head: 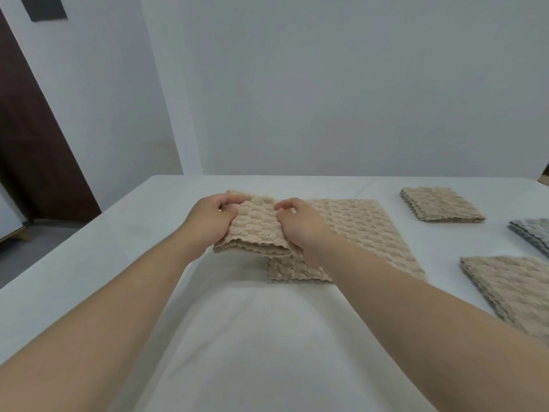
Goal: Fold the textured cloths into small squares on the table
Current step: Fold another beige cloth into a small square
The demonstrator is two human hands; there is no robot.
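A beige textured cloth (365, 230) lies folded in a strip across the middle of the white table (267, 337). Its left end is lifted and doubled over toward the right. My left hand (211, 221) grips that raised flap on its left side, fingers curled over the top edge. My right hand (297, 224) pinches the same flap on its right side, just above the flat part of the cloth. The underside of the flap is hidden.
A folded beige square (439, 205) sits at the back right. Another folded beige cloth (511, 286) lies at the near right edge, and a folded grey cloth (534, 233) beyond it. A dark door (32, 138) stands at left, off the table.
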